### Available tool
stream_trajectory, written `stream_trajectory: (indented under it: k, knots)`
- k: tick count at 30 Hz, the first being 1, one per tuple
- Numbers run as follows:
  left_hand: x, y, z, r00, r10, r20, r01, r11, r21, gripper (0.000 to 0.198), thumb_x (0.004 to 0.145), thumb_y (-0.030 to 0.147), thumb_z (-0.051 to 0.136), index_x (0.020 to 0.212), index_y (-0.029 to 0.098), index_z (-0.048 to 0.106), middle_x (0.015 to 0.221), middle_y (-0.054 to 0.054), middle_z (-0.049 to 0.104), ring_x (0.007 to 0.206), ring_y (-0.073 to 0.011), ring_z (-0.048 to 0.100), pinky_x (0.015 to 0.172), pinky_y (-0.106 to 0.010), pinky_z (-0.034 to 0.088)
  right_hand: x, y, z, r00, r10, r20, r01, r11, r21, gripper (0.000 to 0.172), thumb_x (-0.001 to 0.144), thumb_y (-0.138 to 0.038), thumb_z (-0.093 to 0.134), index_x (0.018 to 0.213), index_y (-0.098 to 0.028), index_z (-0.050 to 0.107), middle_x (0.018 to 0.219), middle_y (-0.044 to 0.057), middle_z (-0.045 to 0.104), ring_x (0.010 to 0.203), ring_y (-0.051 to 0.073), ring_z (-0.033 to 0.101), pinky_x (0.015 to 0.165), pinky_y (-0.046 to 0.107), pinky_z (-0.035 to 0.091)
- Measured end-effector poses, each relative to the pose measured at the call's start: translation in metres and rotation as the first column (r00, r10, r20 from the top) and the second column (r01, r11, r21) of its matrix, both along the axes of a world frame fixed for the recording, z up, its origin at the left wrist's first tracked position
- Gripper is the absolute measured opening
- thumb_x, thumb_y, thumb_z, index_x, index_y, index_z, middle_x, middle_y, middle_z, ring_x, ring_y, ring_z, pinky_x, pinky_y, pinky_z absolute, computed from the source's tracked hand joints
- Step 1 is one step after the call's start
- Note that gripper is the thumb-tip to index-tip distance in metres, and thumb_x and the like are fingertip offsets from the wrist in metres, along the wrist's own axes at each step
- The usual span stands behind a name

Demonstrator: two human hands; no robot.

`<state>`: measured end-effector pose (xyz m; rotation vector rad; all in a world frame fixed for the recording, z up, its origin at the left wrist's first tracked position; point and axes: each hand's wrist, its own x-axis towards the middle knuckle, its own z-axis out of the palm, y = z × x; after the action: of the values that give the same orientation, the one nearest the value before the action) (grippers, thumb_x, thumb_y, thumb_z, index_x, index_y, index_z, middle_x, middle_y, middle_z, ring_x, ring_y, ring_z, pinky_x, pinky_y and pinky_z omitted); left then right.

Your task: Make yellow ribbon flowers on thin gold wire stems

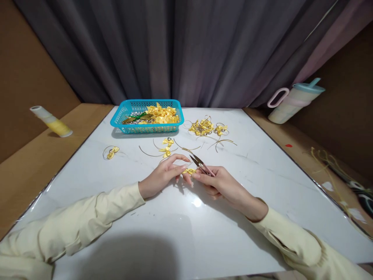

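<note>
Between the fingertips of my left hand [169, 173] is a small yellow ribbon bow [190, 171], pinched near the middle of the table. My right hand [223, 182] is closed around small scissors [203, 166] with pink handles, and its fingertips also reach the bow. The dark blades point up and left, slightly apart, just above the bow. Beyond my hands lie two more yellow bows [167, 147] with thin wires around them. Another bow with a looped wire [112, 152] rests off to the left.
A blue plastic basket [147, 128] holds yellow bows and silvery pieces. Right of it sits a pile of wired bows [202, 126], with loose wire pieces [220, 143] in front. A ribbon spool [52, 122] stands left, a tumbler [294, 102] right, and dark-handled scissors [357, 186] lie on the right.
</note>
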<state>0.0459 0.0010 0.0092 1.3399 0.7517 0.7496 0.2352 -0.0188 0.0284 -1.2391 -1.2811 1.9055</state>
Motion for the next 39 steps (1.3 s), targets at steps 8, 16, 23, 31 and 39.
stream_trajectory:
  k: [8,16,23,31,39]
  knots:
    - [0.001,0.003,0.007,0.982,0.051,-0.182,-0.036,0.996,0.085,0.023,0.088,0.033,0.046,0.082,0.014,0.057,0.083,-0.003,0.057,0.083,-0.0154,0.051,0.076,-0.027,0.038,0.005,0.001,-0.001,0.998,0.051,-0.029,-0.051,0.999,-0.011,0.03,0.081,-0.041,0.062,0.071,-0.017,0.047,0.047,-0.01,0.023,0.04,0.004,0.014,0.037,0.019,0.013]
    - [-0.003,0.002,-0.003,0.985,-0.157,0.069,0.169,0.958,-0.23,0.02,0.086,0.031,0.055,0.082,0.012,0.059,0.077,-0.005,0.063,0.076,-0.0147,0.057,0.074,-0.028,0.04,0.004,-0.002,0.004,0.995,0.102,-0.021,-0.101,0.994,0.041,0.032,0.081,-0.045,0.06,0.075,-0.015,0.052,0.049,-0.01,0.022,0.041,0.004,0.016,0.036,0.018,0.014]
    - [-0.006,0.003,-0.005,0.957,-0.165,0.238,0.256,0.868,-0.426,0.019,0.077,0.029,0.067,0.076,0.01,0.062,0.073,-0.007,0.065,0.072,-0.0134,0.058,0.07,-0.024,0.041,0.001,-0.003,-0.001,0.998,0.05,0.047,-0.058,0.98,0.192,0.033,0.08,-0.046,0.06,0.074,-0.016,0.049,0.049,-0.009,0.027,0.041,0.004,0.021,0.037,0.017,0.017]
    - [-0.004,0.003,-0.011,0.951,-0.005,0.308,0.168,0.847,-0.504,0.018,0.073,0.024,0.071,0.076,0.01,0.061,0.076,-0.005,0.063,0.068,-0.0112,0.056,0.065,-0.021,0.04,-0.001,-0.014,-0.003,0.946,-0.202,0.252,-0.02,0.743,0.669,0.021,0.074,-0.032,0.066,0.071,-0.016,0.052,0.049,-0.007,0.038,0.045,0.006,0.027,0.044,0.019,0.024]
    - [-0.002,0.0,-0.012,0.953,0.081,0.291,0.086,0.851,-0.519,0.016,0.069,0.018,0.073,0.074,0.012,0.06,0.075,-0.003,0.062,0.073,-0.0118,0.057,0.07,-0.022,0.04,-0.01,-0.015,-0.006,0.949,-0.11,0.296,-0.065,0.85,0.523,0.017,0.077,-0.023,0.056,0.084,-0.013,0.068,0.071,0.003,0.066,0.06,0.011,0.05,0.055,0.021,0.037]
